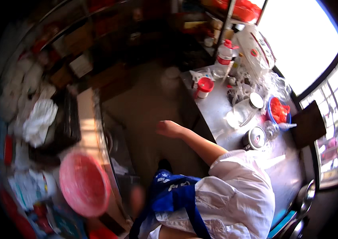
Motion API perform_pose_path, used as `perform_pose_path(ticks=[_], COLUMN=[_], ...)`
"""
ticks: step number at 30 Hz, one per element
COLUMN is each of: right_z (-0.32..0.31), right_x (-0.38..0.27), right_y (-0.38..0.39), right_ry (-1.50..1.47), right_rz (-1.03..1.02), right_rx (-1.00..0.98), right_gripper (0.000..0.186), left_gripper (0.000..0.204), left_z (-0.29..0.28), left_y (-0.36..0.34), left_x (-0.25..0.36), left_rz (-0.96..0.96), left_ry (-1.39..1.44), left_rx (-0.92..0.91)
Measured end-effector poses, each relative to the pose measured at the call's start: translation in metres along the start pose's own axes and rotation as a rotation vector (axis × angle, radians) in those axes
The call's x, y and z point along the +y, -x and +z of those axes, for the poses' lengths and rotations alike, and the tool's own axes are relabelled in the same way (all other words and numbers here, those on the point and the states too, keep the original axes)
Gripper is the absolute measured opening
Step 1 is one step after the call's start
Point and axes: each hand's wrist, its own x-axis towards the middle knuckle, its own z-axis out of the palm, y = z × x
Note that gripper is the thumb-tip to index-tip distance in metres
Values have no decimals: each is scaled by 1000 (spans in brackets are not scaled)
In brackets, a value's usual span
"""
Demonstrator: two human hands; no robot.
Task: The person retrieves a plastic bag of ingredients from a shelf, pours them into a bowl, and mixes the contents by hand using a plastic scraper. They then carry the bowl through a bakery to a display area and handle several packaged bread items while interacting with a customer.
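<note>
My right hand (168,128) hangs over the floor beside the steel counter (209,111), its fingers curled; whatever they might hold is hidden. Low in the picture, my left hand (137,198) is a blur beside my blue apron (169,191), so its fingers are unclear. Left of it, a pink plastic basin (83,181) rests on the left-hand worktop. Along the right counter stand a red-lidded tub (204,89), a glass jar (240,113), a dark lidded tin (255,139) and a blue bowl holding red plastic bags (278,109).
A walkway (141,95) runs between the two worktops toward dim shelving with boxes (79,63). A large bottle (224,59) and a bulky bag (256,51) crowd the right counter's far end. Windows (304,44) line the right, and plastic packets (29,187) lie at left.
</note>
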Motion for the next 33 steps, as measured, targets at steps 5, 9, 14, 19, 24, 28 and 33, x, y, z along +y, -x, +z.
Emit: perform_pose_path(ticks=[5, 9, 14, 19, 24, 28, 33], right_z=[-84, -182, -313, -438, -537, -583, -619], right_x=[-4, 1, 55, 99, 100, 135, 129], right_y=[-84, -109, -134, -164, -221, -233, -250], right_ry=[143, 90, -103, -70, -455, -682, -769], right_rz=[-256, -76, 142, 215, 158, 240, 343], right_rx=[288, 481, 637, 951, 1046, 1132, 1201], right_gripper=[28, 30, 35, 42, 46, 43, 49], left_gripper=[34, 34, 32, 24, 25, 30, 30], left_z=[100, 160, 263, 351, 407, 441, 526], left_y=[-178, -250, -353, -416, -485, -520, -611], left_x=[184, 309, 373, 434, 493, 530, 640], left_rz=[309, 501, 351, 1182, 930, 439, 695], left_ry=[-64, -177, -88, -593, -378, -126, -238], left_rx=[-296, -650, -1144, -1056, -1282, -1508, -1388])
